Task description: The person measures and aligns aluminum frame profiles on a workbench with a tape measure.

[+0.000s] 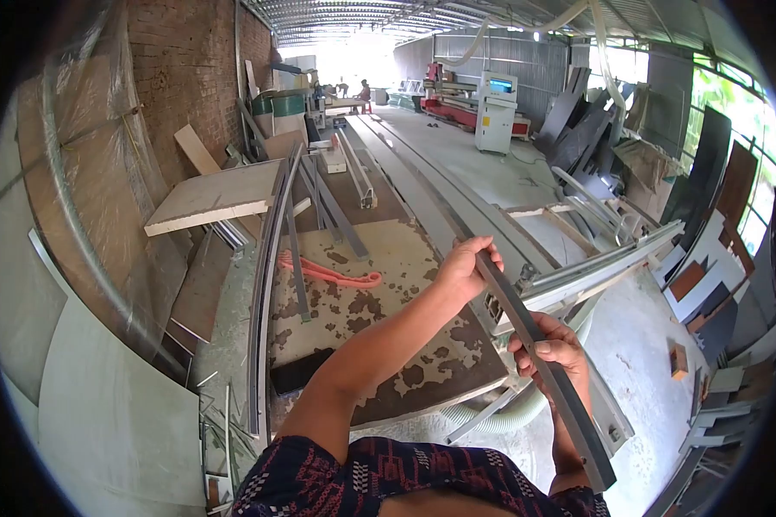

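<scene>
A long dark grey metal bar (522, 320) slants from the middle of the view down to the lower right, close to my body. My left hand (470, 269) is closed round its upper part. Lower down, my right hand (553, 346) grips the same bar, thumb on top and fingers beneath. Under my left forearm lies a worn, patchy board (397, 297). On it are a red curved-ended object (341, 277), thin metal strips (297, 276) and a black flat object (297, 372) near my left elbow.
Long rails (405, 164) run away from me beside the board. A metal frame (603, 258) stands to the right. Panels (211, 196) lean at left; a white machine cabinet (496, 112) stands farther back. A seated person (365, 95) is far off. A wooden block (679, 362) lies right.
</scene>
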The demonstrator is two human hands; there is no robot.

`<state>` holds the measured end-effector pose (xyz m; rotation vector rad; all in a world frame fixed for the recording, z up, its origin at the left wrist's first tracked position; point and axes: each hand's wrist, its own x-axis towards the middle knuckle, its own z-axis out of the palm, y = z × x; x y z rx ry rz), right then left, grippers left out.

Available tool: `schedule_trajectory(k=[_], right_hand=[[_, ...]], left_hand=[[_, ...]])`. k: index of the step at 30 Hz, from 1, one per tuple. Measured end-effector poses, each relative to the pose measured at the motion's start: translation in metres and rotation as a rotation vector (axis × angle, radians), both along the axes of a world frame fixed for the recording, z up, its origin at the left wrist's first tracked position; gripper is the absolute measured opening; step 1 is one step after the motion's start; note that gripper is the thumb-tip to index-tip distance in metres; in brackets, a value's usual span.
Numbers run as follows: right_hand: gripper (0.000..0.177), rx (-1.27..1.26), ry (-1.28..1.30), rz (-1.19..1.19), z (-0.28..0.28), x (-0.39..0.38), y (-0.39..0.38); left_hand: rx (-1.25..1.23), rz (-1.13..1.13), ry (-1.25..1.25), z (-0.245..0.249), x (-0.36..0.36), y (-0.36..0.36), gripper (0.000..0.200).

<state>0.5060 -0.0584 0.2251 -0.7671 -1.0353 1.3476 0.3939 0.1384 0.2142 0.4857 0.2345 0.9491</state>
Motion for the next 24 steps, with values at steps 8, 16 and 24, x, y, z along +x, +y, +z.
schedule_trajectory(k=[8, 16, 24], right_hand=[[0.06, 0.129, -0.159, -0.051, -0.008, -0.013, 0.08], [0.063, 0.123, -0.269, 0.165, -0.091, -0.089, 0.144], [0.07, -0.045, -0.299, 0.225, -0.08, -0.072, 0.185]], left_hand=[[0.171, -0.065, 0.123, 0.02, -0.001, 0.1, 0.014], [0.31, 0.298, 0.827, 0.007, -0.068, 0.141, 0.027], [0.586, 0.338, 1.032, 0.025, -0.211, 0.043, 0.051]])
